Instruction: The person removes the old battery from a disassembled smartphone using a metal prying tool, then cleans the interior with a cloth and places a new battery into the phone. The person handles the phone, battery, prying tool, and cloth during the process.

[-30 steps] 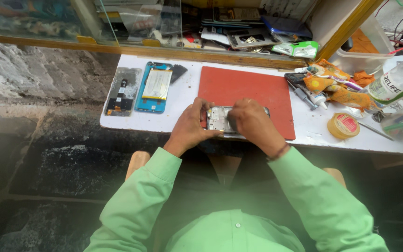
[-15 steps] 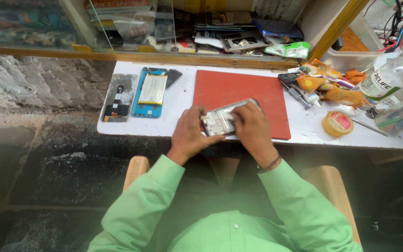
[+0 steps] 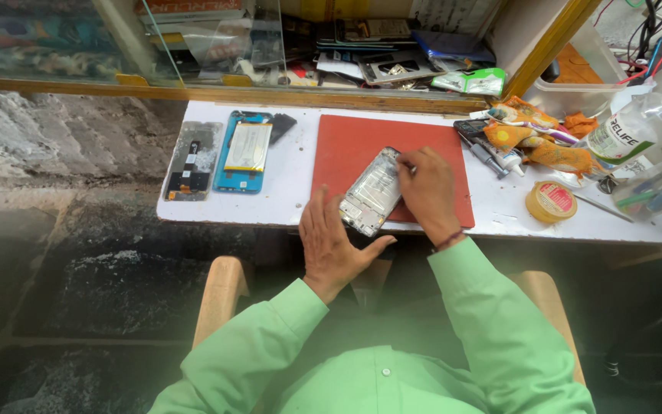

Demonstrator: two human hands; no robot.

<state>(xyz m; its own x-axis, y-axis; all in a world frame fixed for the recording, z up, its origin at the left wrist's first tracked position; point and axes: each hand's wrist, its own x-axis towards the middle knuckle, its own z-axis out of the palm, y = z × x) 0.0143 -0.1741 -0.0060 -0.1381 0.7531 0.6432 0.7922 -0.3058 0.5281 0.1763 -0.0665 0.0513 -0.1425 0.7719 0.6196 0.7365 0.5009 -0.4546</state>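
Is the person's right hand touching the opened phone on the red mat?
Touching. The head view shows the right hand resting on the opened phone's upper right edge, fingers over its top corner, with no gap. The phone lies on the red mat.

One silver opened phone frame (image 3: pixel 373 192), one blue opened phone with yellow battery (image 3: pixel 244 150), one dark phone panel (image 3: pixel 191 160), one red rectangular work mat (image 3: pixel 362 142), one round yellow tape roll (image 3: pixel 551 202), one clear plastic bottle (image 3: pixel 637 126)

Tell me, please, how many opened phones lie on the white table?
3: one on the red mat under both hands, two at the left, blue-framed and grey. Shelf clutter may hide more.
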